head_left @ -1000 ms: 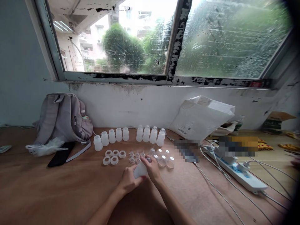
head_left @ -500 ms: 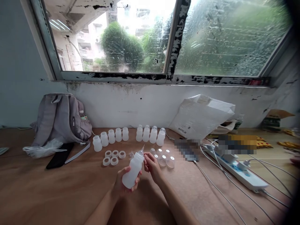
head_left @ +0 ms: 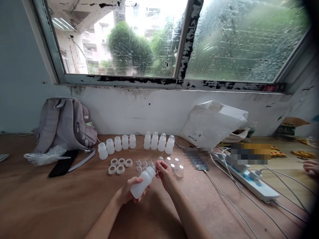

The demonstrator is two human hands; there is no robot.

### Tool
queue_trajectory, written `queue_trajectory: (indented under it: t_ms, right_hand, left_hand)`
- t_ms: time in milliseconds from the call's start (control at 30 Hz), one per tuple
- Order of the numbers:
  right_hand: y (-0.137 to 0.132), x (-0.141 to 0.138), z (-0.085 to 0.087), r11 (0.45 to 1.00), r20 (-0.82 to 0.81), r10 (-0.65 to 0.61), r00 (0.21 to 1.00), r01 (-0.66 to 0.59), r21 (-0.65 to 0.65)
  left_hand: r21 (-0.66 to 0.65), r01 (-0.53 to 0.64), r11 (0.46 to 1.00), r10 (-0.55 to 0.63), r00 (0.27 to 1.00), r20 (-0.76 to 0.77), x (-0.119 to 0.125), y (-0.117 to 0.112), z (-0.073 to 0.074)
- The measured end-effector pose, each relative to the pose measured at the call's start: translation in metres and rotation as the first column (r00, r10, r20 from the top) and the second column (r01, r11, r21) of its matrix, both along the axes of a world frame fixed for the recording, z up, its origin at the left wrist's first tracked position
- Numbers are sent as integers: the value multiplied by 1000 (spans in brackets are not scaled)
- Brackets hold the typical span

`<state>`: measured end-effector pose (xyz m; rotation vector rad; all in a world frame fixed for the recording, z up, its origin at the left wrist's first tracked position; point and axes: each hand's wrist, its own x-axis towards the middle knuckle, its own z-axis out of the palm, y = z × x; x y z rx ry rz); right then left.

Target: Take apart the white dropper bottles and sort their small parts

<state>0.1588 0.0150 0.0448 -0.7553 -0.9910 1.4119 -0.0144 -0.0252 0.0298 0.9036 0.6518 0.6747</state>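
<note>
My left hand (head_left: pixel 129 191) is wrapped round the body of a translucent white baby bottle (head_left: pixel 141 186), tilted with its neck up and to the right. At the bottle's mouth my right hand (head_left: pixel 163 170) pinches a clear bottle nipple, largely hidden by the fingers. Just beyond the bottle, several clear nipples (head_left: pixel 145 163) stand on the table. To their left lie several white collar rings (head_left: pixel 120 169). Several clear domed caps (head_left: pixel 179 171) are on the right, partly behind my right hand.
Open bottles (head_left: pixel 110 146) stand in a row at the back left, capped bottles (head_left: pixel 161 142) right of them. A grey backpack (head_left: pixel 64 126), white bag (head_left: pixel 214 122), blurred phone (head_left: pixel 198 158) and cabled power strip (head_left: pixel 259 186) surround the work area. Another person's hand (head_left: pixel 311 167) shows far right.
The bottle has tipped further to the right, and my right hand has turned over its mouth. The nipple that stuck up from the neck is now mostly covered. The other person's hand shows more.
</note>
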Motion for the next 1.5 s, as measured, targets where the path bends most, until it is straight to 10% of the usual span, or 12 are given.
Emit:
queue_trajectory:
  t_ms: [367,567,800,1067,1267,1400,1500]
  right_hand:
    - [4,5,-3,994,-20,-101,995,102,39]
    - [7,6,-10,984,275,-148,950,113,138]
    - [-9,-13,-16,876,741,-222,633,-205,437]
    - [6,-32,7,790,690,-452,566,-106,604]
    - [40,-50,40,749,773,-543,328,-228,622]
    - [76,-56,55,820,845,-535,-12,-249,516]
    - [102,-58,59,853,858,-503,-102,-217,474]
  left_hand:
    - [-67,16,998,-15,999,28,-3,3,-3]
    - [-4,-399,917,394,902,177,0,9,0]
    - [435,-677,594,725,684,75,-3,26,-14]
    - [852,-420,313,864,498,-72,-7,29,-21]
    - [867,-444,225,913,408,-28,-12,37,-24]
    - [828,-509,236,930,365,-41,-16,44,-31]
    - [843,-479,246,929,364,-65,-18,44,-32]
